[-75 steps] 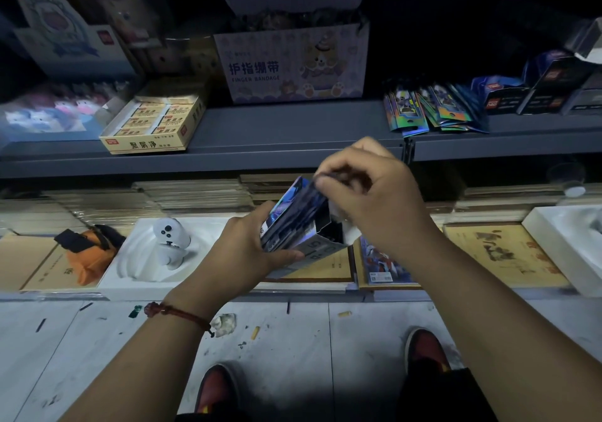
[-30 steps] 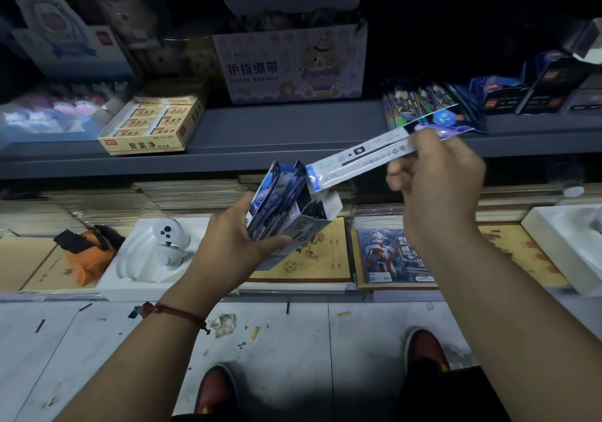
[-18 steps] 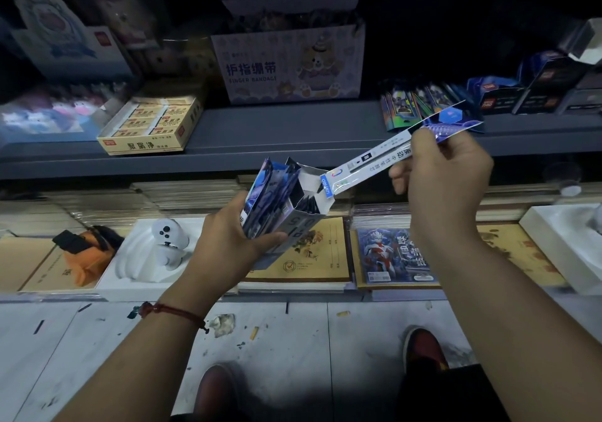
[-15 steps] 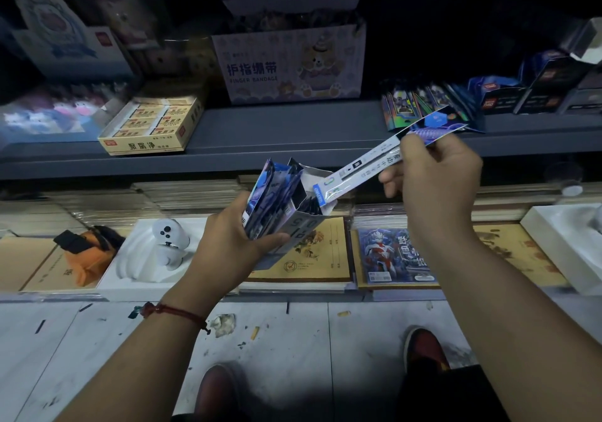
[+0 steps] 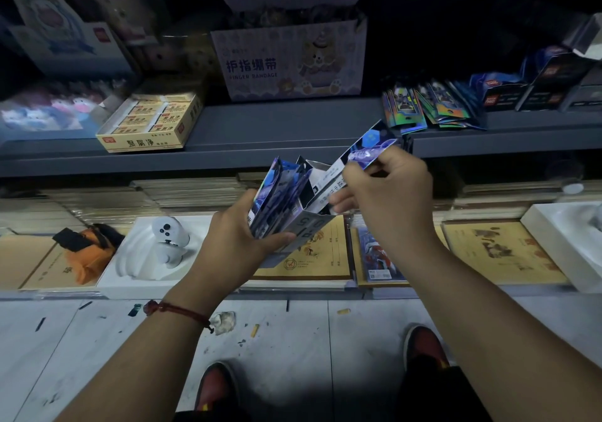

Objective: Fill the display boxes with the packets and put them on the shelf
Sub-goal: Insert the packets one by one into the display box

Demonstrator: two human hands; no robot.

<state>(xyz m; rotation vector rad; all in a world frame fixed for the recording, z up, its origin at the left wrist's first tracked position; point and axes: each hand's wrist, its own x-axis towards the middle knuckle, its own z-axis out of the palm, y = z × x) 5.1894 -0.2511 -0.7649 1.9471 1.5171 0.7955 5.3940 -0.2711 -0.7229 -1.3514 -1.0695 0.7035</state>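
One packet (image 5: pixel 366 149) partly in display box (image 5: pixel 308 226), loose packets (image 5: pixel 430 106) on shelf (image 5: pixel 277 125) behind

Light is low throughout. Above the shelf (image 5: pixel 277 125) the background falls to near black, and the boxes (image 5: pixel 65 57) over its left end are soft and washed out. Below the shelf the floor (image 5: pixel 97 340) is the brightest zone, with my shadow dark at the bottom. The shelf edge bows from lens distortion. My left hand (image 5: pixel 228 242), gripping the display box (image 5: pixel 306 226), reads sharp. My right hand (image 5: pixel 391 200), pinching a packet (image 5: pixel 371 148), is slightly smeared.
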